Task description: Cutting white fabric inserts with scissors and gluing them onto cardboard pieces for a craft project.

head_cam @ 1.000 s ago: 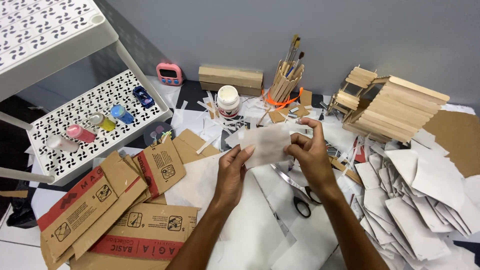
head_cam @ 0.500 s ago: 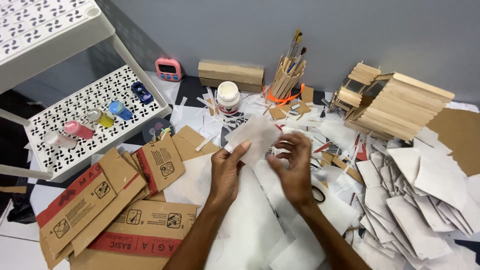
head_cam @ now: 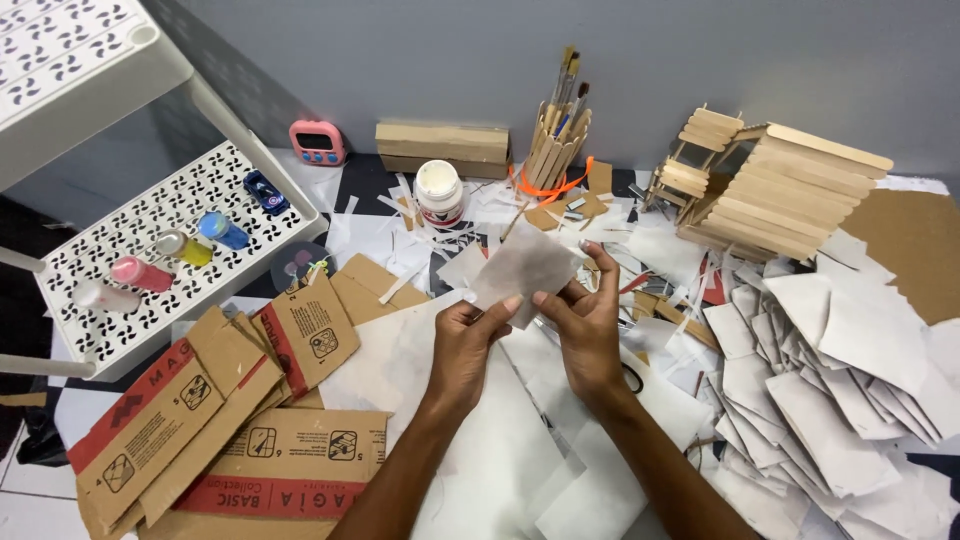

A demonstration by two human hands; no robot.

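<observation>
My left hand (head_cam: pixel 468 345) and my right hand (head_cam: pixel 588 322) both pinch the lower edge of a small piece of thin white paper (head_cam: pixel 524 268), held up above the table's middle. Under my hands lie large white paper sheets (head_cam: pixel 480 450). A pair of scissors (head_cam: pixel 634 378) lies partly hidden behind my right wrist. Many cut white paper pieces (head_cam: pixel 830 380) are heaped to the right.
Flattened cardboard box pieces (head_cam: pixel 230 420) lie at front left. A white perforated shelf (head_cam: pixel 170 250) holds small paint bottles. At the back stand a white jar (head_cam: pixel 439 192), a brush holder of sticks (head_cam: pixel 556 145), a wooden block (head_cam: pixel 443 146), a pink timer (head_cam: pixel 318 142) and a stick house (head_cam: pixel 775 190).
My right hand moved down from the paper's right edge to its lower edge, close to my left hand. The paper piece now stands higher between both hands.
</observation>
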